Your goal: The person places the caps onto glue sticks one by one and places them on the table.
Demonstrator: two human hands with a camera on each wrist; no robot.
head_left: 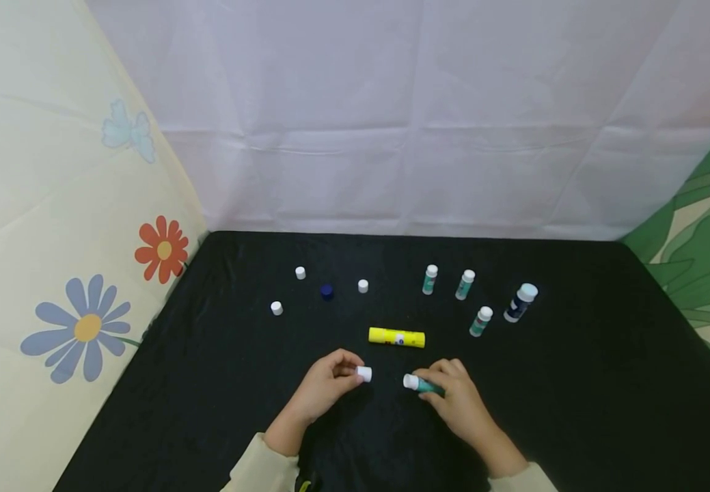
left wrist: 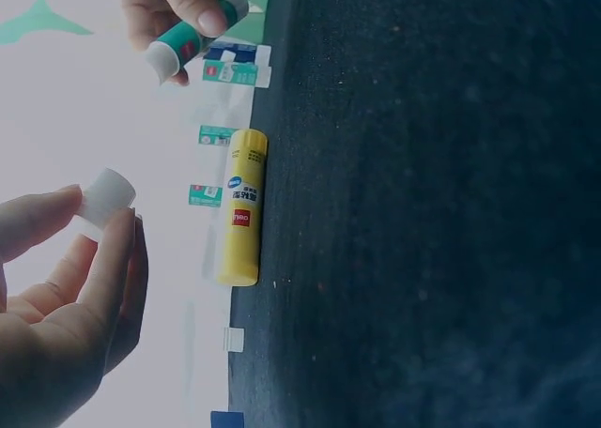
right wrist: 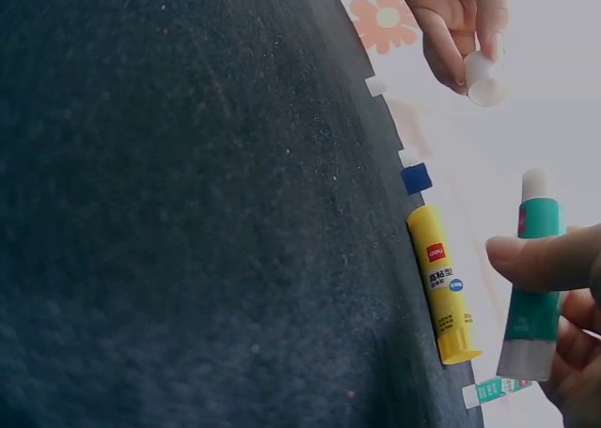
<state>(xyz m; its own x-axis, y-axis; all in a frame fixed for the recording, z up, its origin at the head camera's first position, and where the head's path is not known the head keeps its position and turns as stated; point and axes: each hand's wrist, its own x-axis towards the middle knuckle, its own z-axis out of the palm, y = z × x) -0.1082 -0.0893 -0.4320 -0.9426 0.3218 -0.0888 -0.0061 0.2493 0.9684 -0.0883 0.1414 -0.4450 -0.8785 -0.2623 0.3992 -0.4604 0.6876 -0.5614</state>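
Note:
Between thumb and fingers, my left hand (head_left: pixel 329 386) pinches a white cap (head_left: pixel 364 374); its hollow end shows in the right wrist view. My right hand (head_left: pixel 456 400) grips a green glue stick (right wrist: pixel 535 297) around its barrel, its uncapped white end turned toward the left hand. A gap separates the cap from the stick. Just beyond both hands, a yellow glue stick (head_left: pixel 396 337) with its cap on lies sideways on the black cloth.
Loose white caps (head_left: pixel 277 308) and a dark blue cap (head_left: pixel 326 292) sit at the back left. Several green glue sticks (head_left: pixel 429 280) with white ends stand at the back right, beside a larger dark blue glue stick (head_left: pixel 520 303). A black cloth (head_left: pixel 576 383) covers the table.

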